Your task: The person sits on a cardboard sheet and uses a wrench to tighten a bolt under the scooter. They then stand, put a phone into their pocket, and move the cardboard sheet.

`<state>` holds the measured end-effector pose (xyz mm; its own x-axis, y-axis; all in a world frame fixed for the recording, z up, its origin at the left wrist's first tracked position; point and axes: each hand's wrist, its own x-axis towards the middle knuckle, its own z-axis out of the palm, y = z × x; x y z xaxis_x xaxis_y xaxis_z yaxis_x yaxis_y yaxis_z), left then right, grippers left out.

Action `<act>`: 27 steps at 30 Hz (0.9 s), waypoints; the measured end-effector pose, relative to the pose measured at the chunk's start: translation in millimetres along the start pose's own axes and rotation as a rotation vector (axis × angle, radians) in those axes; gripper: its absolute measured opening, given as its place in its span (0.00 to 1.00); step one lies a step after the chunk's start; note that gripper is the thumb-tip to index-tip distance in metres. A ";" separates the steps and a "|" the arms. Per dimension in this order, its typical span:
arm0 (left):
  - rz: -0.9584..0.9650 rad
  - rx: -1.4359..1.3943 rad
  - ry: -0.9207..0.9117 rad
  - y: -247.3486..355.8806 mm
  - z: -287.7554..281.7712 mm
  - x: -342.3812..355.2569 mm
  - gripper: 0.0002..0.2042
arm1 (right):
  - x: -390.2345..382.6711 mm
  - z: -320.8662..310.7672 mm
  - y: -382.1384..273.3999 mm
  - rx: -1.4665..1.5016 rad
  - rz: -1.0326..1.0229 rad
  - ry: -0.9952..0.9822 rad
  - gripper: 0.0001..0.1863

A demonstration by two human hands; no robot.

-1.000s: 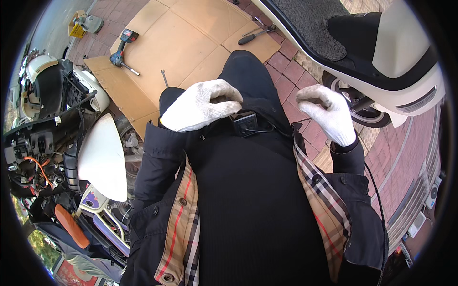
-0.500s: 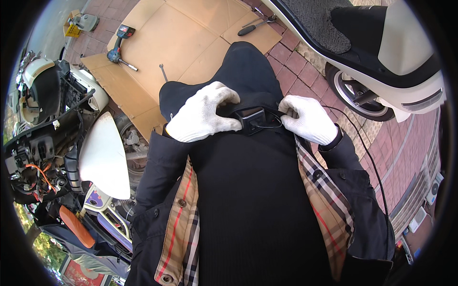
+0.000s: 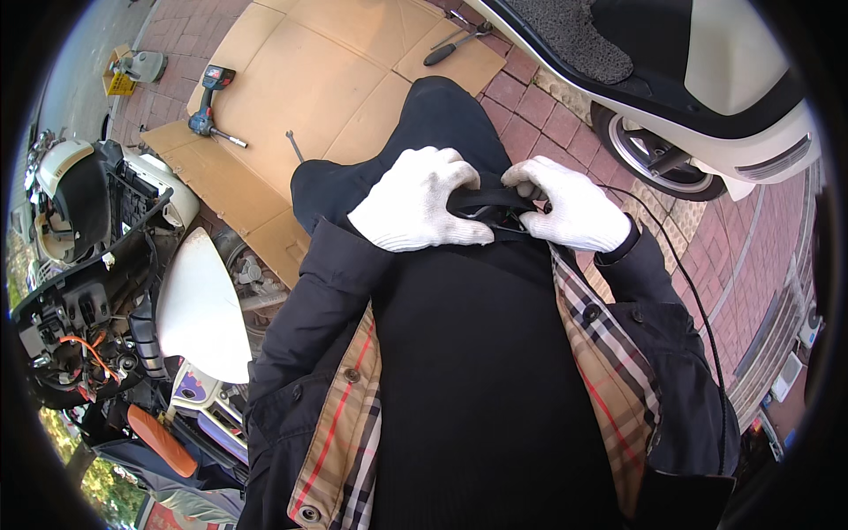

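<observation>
Head view: just above the frame's centre, your left hand (image 3: 410,201) and right hand (image 3: 579,205) curl around opposite ends of the black pouch (image 3: 493,198) (whether either pinches, I cannot tell); steady it evenly, keeping the cable (image 3: 685,265) slack.

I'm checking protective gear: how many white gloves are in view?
2: one white glove on the left hand, another on the right hand, both near the waist. Others may be hidden.

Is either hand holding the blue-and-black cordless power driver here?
No, the driver lies on the flat brown cardboard, with the white-gloved left hand and white-gloved right hand well away from it.
</observation>
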<state>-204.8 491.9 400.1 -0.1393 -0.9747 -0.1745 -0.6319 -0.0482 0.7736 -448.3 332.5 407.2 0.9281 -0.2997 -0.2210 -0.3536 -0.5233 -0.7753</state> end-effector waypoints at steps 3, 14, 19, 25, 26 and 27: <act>-0.011 -0.055 0.016 -8.4 3.8 0.8 0.29 | -1.8 6.4 -4.6 -0.129 0.064 -0.014 0.26; -0.004 -0.105 0.005 1.1 14.2 3.9 0.34 | -49.9 -4.8 -37.2 -0.021 0.594 -0.062 0.15; 0.005 -0.061 -0.038 6.6 10.0 10.8 0.30 | -43.6 -4.4 -33.5 -0.129 0.495 -0.043 0.16; -0.048 -0.196 -0.079 1.7 3.2 8.6 0.27 | -31.4 1.6 -32.7 -0.287 0.310 -0.023 0.19; -0.036 -0.199 -0.070 1.1 2.7 7.8 0.26 | -26.7 5.7 -32.9 -0.293 0.228 0.025 0.20; -0.046 -0.204 -0.072 0.4 1.6 6.8 0.26 | -21.3 9.8 -33.1 -0.287 0.166 0.072 0.20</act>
<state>-207.2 485.5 398.2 -0.1721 -0.9528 -0.2500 -0.4724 -0.1429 0.8697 -455.3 364.0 431.7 0.8483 -0.4498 -0.2794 -0.5268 -0.6632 -0.5316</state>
